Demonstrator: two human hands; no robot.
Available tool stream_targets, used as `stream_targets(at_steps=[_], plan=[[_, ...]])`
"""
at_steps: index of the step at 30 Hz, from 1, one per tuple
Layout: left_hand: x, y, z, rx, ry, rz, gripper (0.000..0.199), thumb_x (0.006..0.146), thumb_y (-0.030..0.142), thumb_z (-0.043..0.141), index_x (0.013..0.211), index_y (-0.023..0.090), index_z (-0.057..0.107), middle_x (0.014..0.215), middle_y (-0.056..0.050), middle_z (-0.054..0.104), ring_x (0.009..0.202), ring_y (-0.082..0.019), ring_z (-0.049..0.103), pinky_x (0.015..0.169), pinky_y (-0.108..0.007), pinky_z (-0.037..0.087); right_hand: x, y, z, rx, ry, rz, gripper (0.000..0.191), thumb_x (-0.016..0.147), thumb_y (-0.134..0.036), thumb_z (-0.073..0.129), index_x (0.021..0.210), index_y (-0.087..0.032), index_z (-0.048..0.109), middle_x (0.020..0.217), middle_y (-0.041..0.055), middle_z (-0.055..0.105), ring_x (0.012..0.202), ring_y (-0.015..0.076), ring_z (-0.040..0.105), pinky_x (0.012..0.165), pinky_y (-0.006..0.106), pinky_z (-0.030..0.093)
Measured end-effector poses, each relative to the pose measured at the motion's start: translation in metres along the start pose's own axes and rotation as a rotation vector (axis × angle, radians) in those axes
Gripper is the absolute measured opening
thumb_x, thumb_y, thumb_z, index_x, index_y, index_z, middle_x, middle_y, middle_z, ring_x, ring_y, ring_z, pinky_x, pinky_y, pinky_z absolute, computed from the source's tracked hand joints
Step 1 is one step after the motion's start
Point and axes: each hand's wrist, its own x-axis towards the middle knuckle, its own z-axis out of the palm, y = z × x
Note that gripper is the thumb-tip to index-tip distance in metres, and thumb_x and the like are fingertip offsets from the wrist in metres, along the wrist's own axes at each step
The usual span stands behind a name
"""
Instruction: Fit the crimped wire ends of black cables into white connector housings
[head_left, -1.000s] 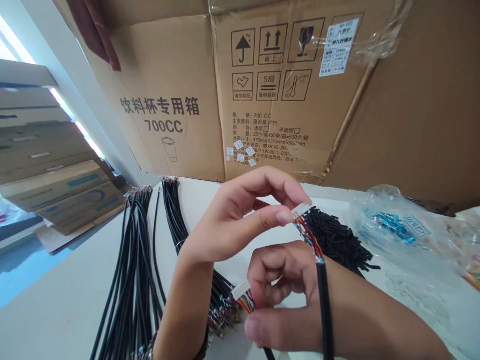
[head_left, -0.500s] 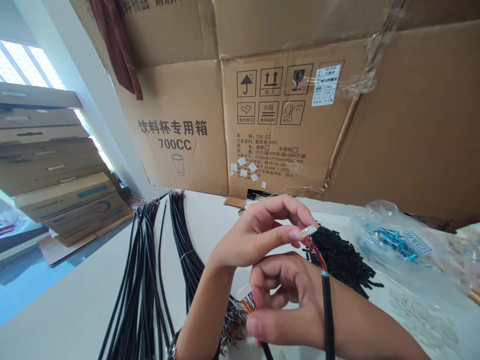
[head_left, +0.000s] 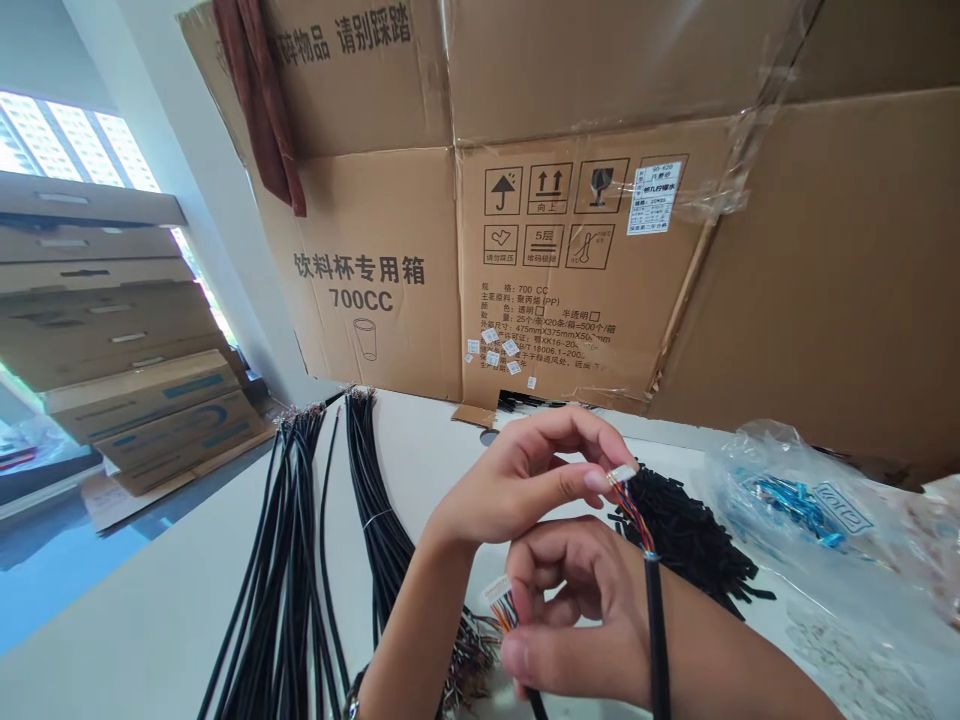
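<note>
My left hand (head_left: 517, 485) reaches up from the bottom centre and pinches a small white connector (head_left: 622, 474) between thumb and fingertips. Coloured wires run from that connector into a black cable (head_left: 655, 630), which hangs down across my right forearm. Just below, my right hand (head_left: 585, 610) comes in from the right, its fingers curled round a second cable end near its coloured wires (head_left: 505, 608). A white connector (head_left: 497, 589) tips this end, left of my right fingers. My arms cross, the left wrist close above the right hand.
Bundles of black cables (head_left: 289, 560) (head_left: 382, 520) lie at left on the white table (head_left: 172, 600). Short black pieces (head_left: 694, 530) are heaped behind my right forearm. Clear plastic bags (head_left: 795, 500) lie at right. Cardboard (head_left: 555, 110) stands behind.
The view has tilted slightly, so the scene sits a little lower and further right. The lower connector has turned more upright beside my right fingers. Both hands keep their holds.
</note>
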Motion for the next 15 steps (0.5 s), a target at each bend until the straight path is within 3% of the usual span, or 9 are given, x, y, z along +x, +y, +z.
stream_targets(at_steps=[15], plan=[[-0.0001, 0.0018, 0.0012, -0.018, -0.007, -0.016, 0.016, 0.087, 0.031, 0.072, 0.089, 0.017, 0.065, 0.079, 0.000, 0.057, 0.073, -0.009, 0.056, 0.069, -0.018, 0.047, -0.0009, 0.0036, -0.0006, -0.015, 0.015, -0.018, 0.020, 0.067, -0.020, 0.074, 0.072, -0.015, 0.056, 0.072, 0.0000, 0.062, 0.067, 0.0100, 0.060, 0.064, 0.019, 0.045]])
